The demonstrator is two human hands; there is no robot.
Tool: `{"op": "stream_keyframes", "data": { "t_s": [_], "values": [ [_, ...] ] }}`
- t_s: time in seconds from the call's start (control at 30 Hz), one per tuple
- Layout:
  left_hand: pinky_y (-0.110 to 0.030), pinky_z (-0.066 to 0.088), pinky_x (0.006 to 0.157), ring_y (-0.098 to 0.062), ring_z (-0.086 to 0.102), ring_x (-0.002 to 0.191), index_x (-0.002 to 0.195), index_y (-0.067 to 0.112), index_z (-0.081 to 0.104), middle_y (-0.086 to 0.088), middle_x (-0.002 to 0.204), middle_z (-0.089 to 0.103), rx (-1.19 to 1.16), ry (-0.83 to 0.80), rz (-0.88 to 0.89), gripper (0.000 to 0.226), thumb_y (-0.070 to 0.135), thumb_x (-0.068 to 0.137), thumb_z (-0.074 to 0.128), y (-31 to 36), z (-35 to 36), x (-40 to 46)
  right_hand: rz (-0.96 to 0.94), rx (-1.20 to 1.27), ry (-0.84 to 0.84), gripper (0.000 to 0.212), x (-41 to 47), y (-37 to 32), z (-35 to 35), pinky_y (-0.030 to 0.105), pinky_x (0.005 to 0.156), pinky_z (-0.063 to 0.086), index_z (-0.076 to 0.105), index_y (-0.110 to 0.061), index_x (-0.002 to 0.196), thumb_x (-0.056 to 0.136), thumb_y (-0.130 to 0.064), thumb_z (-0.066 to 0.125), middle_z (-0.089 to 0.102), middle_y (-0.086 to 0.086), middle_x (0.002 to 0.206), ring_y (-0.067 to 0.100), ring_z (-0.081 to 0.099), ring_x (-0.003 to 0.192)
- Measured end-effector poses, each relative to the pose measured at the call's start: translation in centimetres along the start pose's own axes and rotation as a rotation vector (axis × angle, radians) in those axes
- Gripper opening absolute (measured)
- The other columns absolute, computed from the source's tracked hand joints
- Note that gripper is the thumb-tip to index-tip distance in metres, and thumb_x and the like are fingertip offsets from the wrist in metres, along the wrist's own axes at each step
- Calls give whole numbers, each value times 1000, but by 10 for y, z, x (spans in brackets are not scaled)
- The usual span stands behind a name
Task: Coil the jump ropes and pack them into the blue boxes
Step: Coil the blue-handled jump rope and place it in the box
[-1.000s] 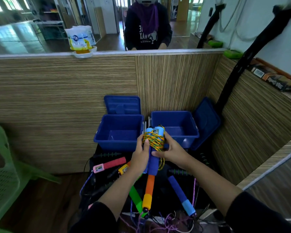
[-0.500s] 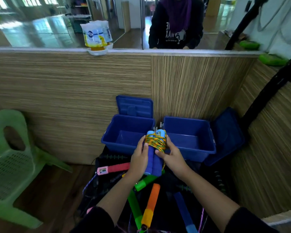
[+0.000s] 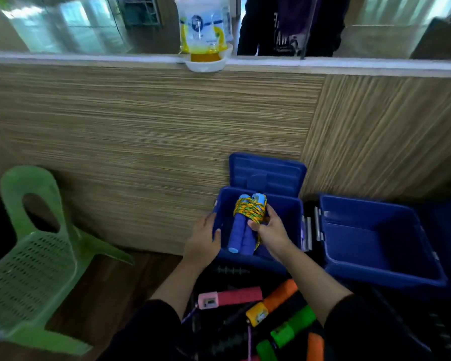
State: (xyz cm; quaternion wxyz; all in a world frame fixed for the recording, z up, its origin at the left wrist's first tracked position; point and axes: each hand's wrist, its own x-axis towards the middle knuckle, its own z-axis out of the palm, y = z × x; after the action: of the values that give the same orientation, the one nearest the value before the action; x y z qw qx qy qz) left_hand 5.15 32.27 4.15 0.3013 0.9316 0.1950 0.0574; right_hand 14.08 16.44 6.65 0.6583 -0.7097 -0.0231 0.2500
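In the head view the right hand (image 3: 270,230) grips the coiled rope (image 3: 246,225), two blue handles side by side bound with yellow-green cord, its fingers curled round the cord wrap on the bundle's right side and the thumb across the handles below the wrap. The bundle hangs tilted inside the left box (image 3: 292,217), whose lid (image 3: 267,173) stands open behind it, while the left hand (image 3: 203,241) rests on that box's left rim with fingers relaxed, just beside the handles and not holding them. The right box (image 3: 375,246) stands just beside the left one, and pink (image 3: 229,298), orange (image 3: 274,303) and green handles (image 3: 292,327) lie near the forearms, with a green chair (image 3: 37,243) to the left.
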Motion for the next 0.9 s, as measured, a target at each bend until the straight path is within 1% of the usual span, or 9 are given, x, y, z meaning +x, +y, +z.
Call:
{"op": "stream_keyframes", "data": {
  "t_s": [0.07, 0.27, 0.43, 0.6, 0.67, 0.73, 0.8, 0.83, 0.9],
  "values": [
    [-23, 20, 112, -24, 33, 140, 146, 8, 35, -9, 152, 35, -8, -7, 54, 51, 17, 98, 49, -14, 6, 10, 60, -7, 35, 58, 17, 5, 14, 33, 97, 45, 39, -11, 138, 86, 5, 59, 59, 2, 114, 18, 56, 105],
    [-21, 17, 114, -23, 33, 139, 146, 4, 35, -11, 152, 34, -39, 12, 180, 61, 41, 97, 29, -32, 23, 15, 99, -250, 13, 55, 47, 32, 36, 24, 83, 42, 40, -8, 136, 85, 7, 59, 59, 6, 109, 18, 54, 99],
    [-21, 17, 113, -24, 36, 138, 145, 1, 36, -12, 151, 36, 11, 61, 200, 69, 44, 94, 21, -33, 28, 15, 223, -787, -63, 74, 63, 48, 46, 29, 92, 38, 16, -10, 148, 91, -25, 61, 51, 17, 136, 32, 48, 125],
    [-25, 23, 111, -25, 36, 138, 146, 2, 35, -11, 153, 34, 35, 29, 191, 73, 47, 91, 14, -29, 24, 14, 261, -977, -140, 75, 66, 41, 44, 30, 98, 37, 17, -9, 147, 91, -37, 58, 47, 13, 142, 30, 45, 129],
    [-36, 35, 108, -29, 44, 132, 142, 1, 41, -13, 149, 39, 62, 20, 174, 70, 44, 93, 17, -28, 24, 12, 228, -1027, -153, 61, 62, 40, 41, 30, 93, 40, 36, -9, 138, 90, -39, 59, 53, 13, 134, 29, 49, 123],
    [-44, 50, 95, -31, 57, 119, 134, 1, 51, -15, 141, 50, 118, 28, 171, 61, 39, 94, 27, -27, 23, 8, 202, -972, -112, 28, 54, 37, 35, 27, 74, 43, 57, -12, 103, 89, -36, 61, 63, 8, 102, 28, 55, 104],
    [-46, 56, 81, -29, 64, 108, 126, 3, 59, -13, 131, 59, 186, 44, 164, 53, 36, 92, 34, -24, 20, 2, 163, -917, -47, 26, 44, 31, 27, 21, 55, 35, 51, -16, 74, 87, -34, 64, 56, 3, 78, 23, 53, 89],
    [-48, 57, 79, -28, 65, 106, 123, 5, 62, -12, 128, 62, 209, 58, 160, 51, 35, 91, 37, -21, 19, -3, 153, -900, -31, 24, 39, 29, 22, 24, 60, 39, 56, -13, 80, 86, -35, 65, 60, 7, 84, 24, 55, 93],
    [-52, 56, 80, -27, 64, 110, 122, 7, 63, -9, 127, 62, 238, 62, 158, 47, 34, 90, 42, -13, 18, -14, 91, -856, -9, 46, 25, 20, 12, 30, 85, 43, 57, -2, 120, 86, -32, 66, 61, 16, 120, 28, 55, 114]
  ]
}}
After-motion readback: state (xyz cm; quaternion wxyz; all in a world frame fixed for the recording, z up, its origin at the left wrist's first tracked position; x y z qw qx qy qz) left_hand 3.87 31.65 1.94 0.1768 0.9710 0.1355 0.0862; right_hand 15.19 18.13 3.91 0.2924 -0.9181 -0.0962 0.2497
